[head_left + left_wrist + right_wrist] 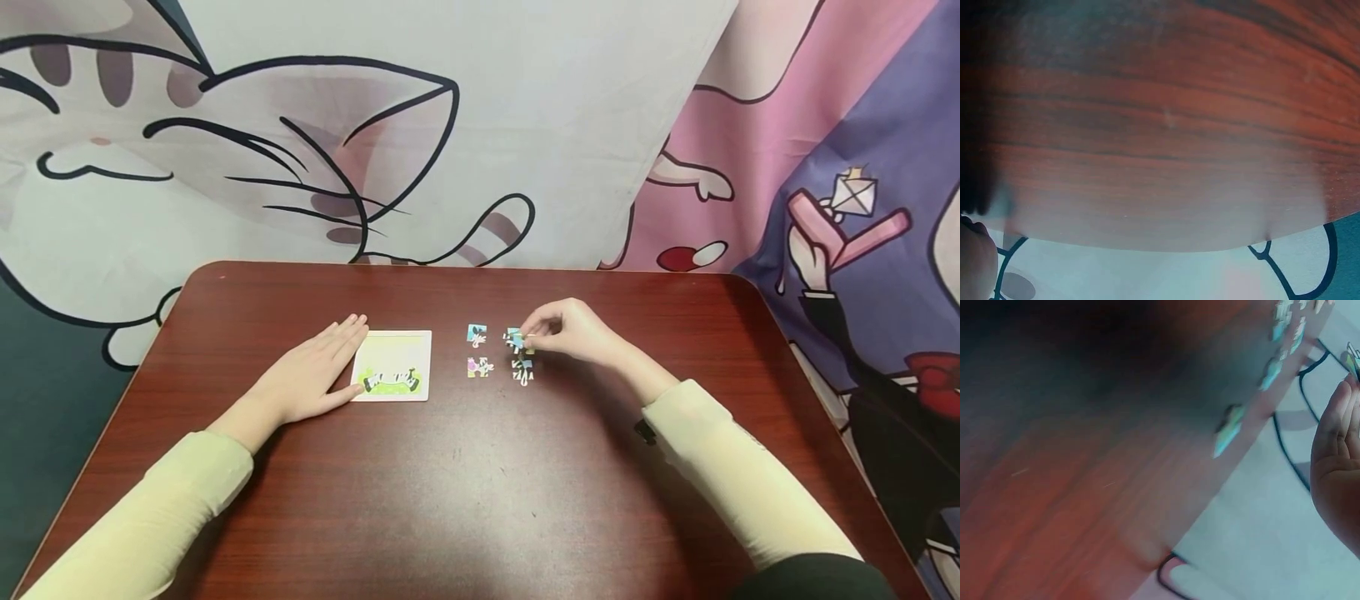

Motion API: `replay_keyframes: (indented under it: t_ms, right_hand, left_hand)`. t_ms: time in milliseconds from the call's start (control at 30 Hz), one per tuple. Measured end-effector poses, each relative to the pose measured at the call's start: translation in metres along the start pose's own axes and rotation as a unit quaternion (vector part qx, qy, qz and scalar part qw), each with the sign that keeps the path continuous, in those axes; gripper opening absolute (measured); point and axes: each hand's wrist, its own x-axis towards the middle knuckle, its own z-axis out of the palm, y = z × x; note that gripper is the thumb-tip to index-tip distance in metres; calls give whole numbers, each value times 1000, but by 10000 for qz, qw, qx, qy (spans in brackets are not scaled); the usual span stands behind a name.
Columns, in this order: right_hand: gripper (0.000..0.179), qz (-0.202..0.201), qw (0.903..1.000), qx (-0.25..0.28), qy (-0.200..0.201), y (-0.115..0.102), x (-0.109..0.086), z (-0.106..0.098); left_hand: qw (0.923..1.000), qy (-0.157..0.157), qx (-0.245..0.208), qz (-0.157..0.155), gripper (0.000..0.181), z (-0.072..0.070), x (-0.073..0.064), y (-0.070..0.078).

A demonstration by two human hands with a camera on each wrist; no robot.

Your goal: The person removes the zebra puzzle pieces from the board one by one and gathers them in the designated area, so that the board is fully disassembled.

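Observation:
On the left of the table, my left hand (313, 377) lies palm down with straight fingers. Its thumb and fingertips rest at the left edge of a square picture card (397, 354) that shows a zebra on green. Thumb and fingers of my right hand (576, 332) pinch a jigsaw puzzle piece (1353, 360), raised over the other pieces in the right wrist view. To the left of that hand lie a blue-and-white piece (476, 334) and a pink-and-yellow piece (480, 367). Another piece (522, 372) is just below the right fingertips. The left wrist view catches only a sliver of hand.
The dark red wooden table (450, 483) has rounded far corners. Close behind it hangs a cloth (570, 150) printed with a cartoon cat, with a pink and purple printed part at the right. A dark object (644, 432) sits at the right cuff.

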Motion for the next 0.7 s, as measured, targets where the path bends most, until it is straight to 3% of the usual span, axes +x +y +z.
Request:
replay_keyframes:
  t_ms: [467, 700]
  right_hand:
    - [12, 443, 9986, 304, -5, 48, -37, -3]
    - [12, 546, 9984, 113, -17, 60, -48, -5]
  left_hand:
    - [10000, -7, 14, -2, 88, -1, 1, 0]
    - [10000, 74, 22, 38, 88, -1, 1, 1]
